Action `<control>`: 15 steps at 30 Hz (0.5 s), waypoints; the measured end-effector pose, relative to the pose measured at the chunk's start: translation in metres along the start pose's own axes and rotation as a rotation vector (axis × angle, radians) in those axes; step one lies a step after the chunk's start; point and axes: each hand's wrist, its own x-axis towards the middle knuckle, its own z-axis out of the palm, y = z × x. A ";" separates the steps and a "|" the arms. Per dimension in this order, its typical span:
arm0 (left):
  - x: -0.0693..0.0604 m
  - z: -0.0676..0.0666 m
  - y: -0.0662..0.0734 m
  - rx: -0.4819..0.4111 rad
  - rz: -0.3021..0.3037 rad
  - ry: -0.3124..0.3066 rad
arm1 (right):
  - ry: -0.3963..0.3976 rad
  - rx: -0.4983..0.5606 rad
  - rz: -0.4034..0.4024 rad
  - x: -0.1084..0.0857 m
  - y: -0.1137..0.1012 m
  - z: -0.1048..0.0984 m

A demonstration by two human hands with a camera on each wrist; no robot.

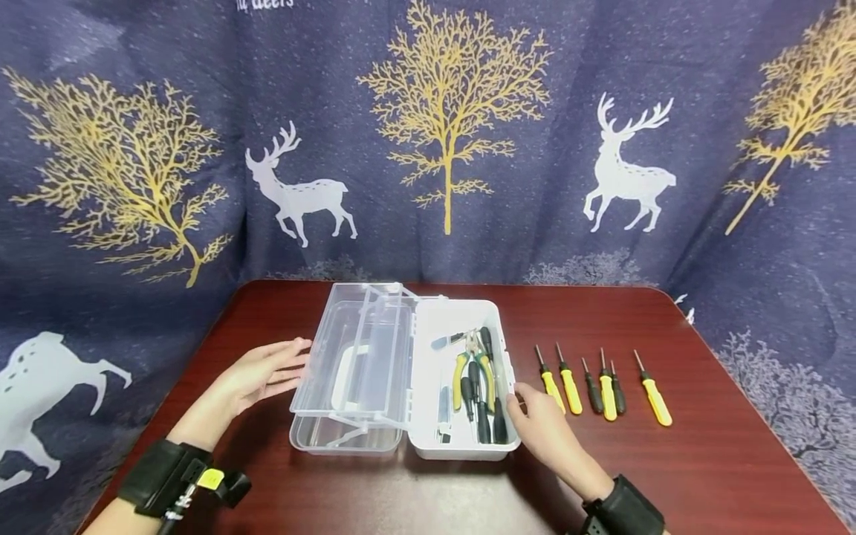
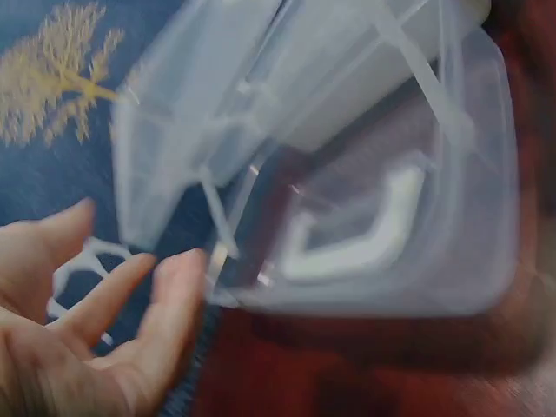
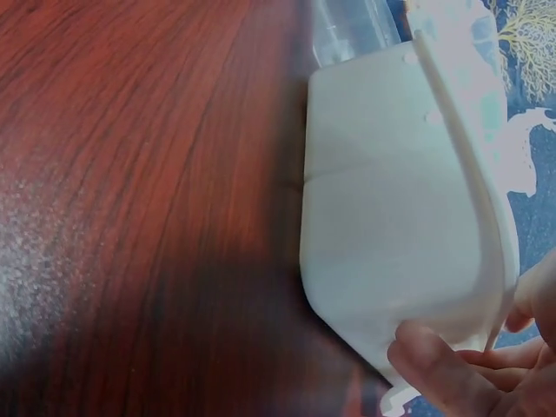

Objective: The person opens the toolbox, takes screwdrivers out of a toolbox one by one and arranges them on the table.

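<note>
An opened plastic toolbox lies in the middle of the table, its white half (image 1: 430, 438) on the right and its clear half (image 1: 314, 440) on the left. Above the clear half stands a raised transparent tray lid (image 1: 334, 334). My left hand (image 1: 267, 371) is spread beside the lid's left edge; whether the fingertips touch it I cannot tell, as the left wrist view is blurred. My right hand (image 1: 540, 422) grips the right wall of the white half, with its thumb (image 3: 421, 347) on the outside. Pliers (image 1: 460, 371) and several dark-handled screwdrivers (image 1: 483, 422) lie inside.
Right of the toolbox, several screwdrivers lie on the table, some yellow-handled (image 1: 655, 401), some black-handled (image 1: 592, 394). A curtain (image 1: 508, 208) printed with deer and trees hangs behind the dark red table (image 1: 722, 446). The clear half has a white handle (image 2: 356, 252).
</note>
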 end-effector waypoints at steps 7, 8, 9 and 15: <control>0.017 -0.005 -0.040 -0.271 -0.092 0.024 | 0.002 -0.018 -0.009 -0.001 0.000 0.002; 0.019 -0.003 -0.045 -0.292 -0.102 0.004 | 0.005 -0.023 -0.013 -0.001 0.000 0.002; 0.021 -0.001 -0.049 -0.303 -0.108 -0.012 | 0.008 -0.027 -0.017 -0.001 0.000 0.003; 0.026 0.015 -0.056 -0.246 -0.086 -0.058 | 0.029 -0.039 -0.027 0.000 0.002 0.005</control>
